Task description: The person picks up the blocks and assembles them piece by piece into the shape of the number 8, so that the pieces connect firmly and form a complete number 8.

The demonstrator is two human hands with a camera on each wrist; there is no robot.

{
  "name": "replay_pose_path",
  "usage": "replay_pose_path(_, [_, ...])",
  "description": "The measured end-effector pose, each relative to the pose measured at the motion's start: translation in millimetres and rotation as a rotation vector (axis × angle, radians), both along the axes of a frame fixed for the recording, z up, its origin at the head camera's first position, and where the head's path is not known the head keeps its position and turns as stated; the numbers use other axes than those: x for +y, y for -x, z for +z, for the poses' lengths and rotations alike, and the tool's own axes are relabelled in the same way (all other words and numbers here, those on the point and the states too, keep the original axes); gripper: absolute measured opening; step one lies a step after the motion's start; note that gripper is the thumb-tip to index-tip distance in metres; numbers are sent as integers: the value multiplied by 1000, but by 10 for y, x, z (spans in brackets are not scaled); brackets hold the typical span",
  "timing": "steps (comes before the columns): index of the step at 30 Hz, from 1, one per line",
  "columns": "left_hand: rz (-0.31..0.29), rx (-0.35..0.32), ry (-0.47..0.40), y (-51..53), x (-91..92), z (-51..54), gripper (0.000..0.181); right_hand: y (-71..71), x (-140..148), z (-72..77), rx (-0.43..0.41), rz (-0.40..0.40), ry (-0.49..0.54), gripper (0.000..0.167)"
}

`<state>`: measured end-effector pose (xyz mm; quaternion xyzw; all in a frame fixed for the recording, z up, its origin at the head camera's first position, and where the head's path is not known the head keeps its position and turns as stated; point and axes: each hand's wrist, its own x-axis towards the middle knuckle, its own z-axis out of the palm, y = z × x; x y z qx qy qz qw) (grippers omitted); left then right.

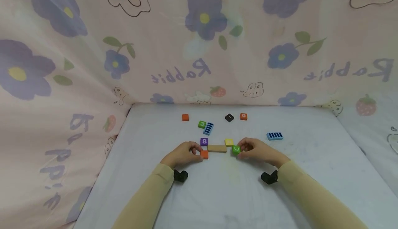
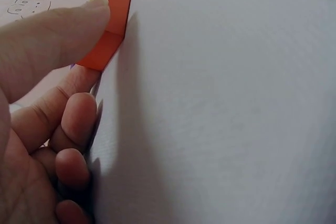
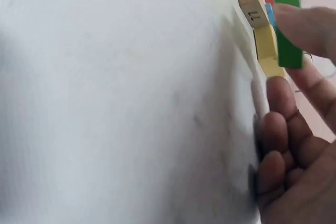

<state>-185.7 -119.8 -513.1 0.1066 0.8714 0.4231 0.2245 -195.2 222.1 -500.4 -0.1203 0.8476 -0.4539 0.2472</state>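
Note:
My left hand [image 1: 185, 154] pinches an orange square block [image 1: 204, 154] between thumb and index finger. In the left wrist view that orange block [image 2: 116, 9] stands by the end of a plain wooden bar [image 1: 217, 148]. A purple block marked 8 [image 1: 204, 142] lies just behind it. My right hand [image 1: 257, 150] grips a green block [image 1: 236, 149] with a white mark, thumb on one side and index finger on the other. In the right wrist view the green block [image 3: 289, 32] appears raised off the cloth, beside a yellow block [image 3: 266, 43] at the bar's right end.
Farther back lie a green block marked 3 [image 1: 202, 124], a blue striped block [image 1: 208, 128], another orange block [image 1: 185, 117], a black block [image 1: 229, 117] and an orange block marked 0 [image 1: 243, 116]. A second blue striped block [image 1: 275, 136] lies right. Patterned cloth [image 1: 174, 49] hangs behind.

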Motion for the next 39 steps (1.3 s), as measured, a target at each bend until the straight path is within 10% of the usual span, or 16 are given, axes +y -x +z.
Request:
replay_pose_path(11, [11, -12, 4, 22, -15, 2, 30, 0, -70, -60, 66, 145, -144, 37])
replay_pose_path(39, [12, -27, 1, 1, 8, -6, 31, -84, -193, -83, 93, 47, -121, 34])
